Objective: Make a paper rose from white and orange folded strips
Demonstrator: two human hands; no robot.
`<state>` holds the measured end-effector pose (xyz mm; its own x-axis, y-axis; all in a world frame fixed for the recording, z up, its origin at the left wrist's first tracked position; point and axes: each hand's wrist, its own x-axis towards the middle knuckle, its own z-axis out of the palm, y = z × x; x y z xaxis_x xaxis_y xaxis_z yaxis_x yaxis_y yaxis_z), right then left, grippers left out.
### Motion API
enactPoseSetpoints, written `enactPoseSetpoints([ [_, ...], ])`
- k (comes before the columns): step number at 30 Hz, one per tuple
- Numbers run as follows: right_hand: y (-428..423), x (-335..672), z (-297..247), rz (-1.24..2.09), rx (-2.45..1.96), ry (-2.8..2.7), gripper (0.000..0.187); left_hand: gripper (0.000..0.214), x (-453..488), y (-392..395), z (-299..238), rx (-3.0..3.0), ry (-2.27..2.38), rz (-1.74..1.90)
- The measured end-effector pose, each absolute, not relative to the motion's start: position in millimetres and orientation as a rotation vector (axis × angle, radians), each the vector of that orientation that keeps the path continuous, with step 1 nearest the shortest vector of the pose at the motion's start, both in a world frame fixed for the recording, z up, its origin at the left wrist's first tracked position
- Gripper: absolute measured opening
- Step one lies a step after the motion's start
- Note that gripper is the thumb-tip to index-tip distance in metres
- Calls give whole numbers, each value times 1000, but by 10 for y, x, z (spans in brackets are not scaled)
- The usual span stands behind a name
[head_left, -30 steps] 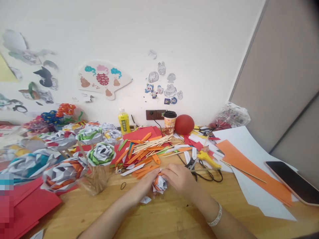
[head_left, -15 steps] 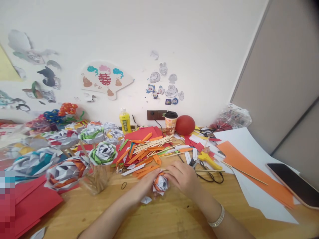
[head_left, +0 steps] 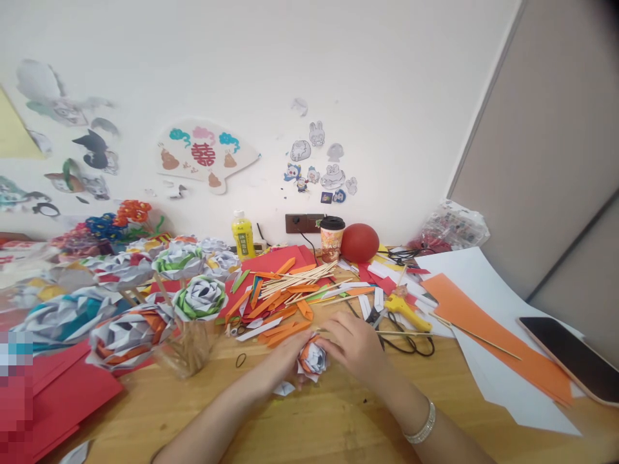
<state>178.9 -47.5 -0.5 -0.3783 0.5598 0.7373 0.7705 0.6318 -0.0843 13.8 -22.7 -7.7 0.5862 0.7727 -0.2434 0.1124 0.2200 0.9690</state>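
A small paper flower (head_left: 313, 357) with white and orange folded petals is between my hands, low over the middle of the wooden table (head_left: 309, 428). My left hand (head_left: 283, 357) wraps its left side, fingers closed against the petals. From the right, my right hand (head_left: 352, 341) grips its upper edge with bent fingers; the fingertips are partly hidden behind it. A folded white paper piece (head_left: 284, 388) lies just under my left hand. Beyond my hands are orange folded paper strips (head_left: 280, 332) and a heap of wooden sticks (head_left: 302, 283).
Finished paper flowers (head_left: 200, 298) stand in a clear cup (head_left: 186, 357) at left, near red paper (head_left: 77, 393). To the right are a yellow glue gun (head_left: 409, 314), orange sheets (head_left: 498, 341) and a phone (head_left: 570, 357). A lidded cup (head_left: 332, 240), bottle (head_left: 242, 236) and red balloon (head_left: 360, 243) stand behind.
Both hands stay around the paper flower, which has shifted and turned very slightly. Nothing else has visibly moved.
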Motion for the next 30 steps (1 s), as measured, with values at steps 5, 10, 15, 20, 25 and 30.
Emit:
enactPoseSetpoints([
  [5,-486,1783,9,-529,-936,-2117,21,44,136,-215,-96,1286,839,568],
  [10,-475,1782,23,-617,-924,-2126,24,42,139,-221,-78,1299,873,555],
  [15,-475,1798,61,-710,-921,-2129,22,43,135,-221,-95,1297,861,548],
  [20,-470,1801,56,-687,-929,-2122,26,43,143,-213,-123,1295,871,584],
  [25,-468,1771,34,-653,-894,-2126,27,44,159,-241,-46,1337,917,577],
  [30,-469,1741,8,-605,-925,-2148,27,44,154,-246,-22,1354,922,567],
])
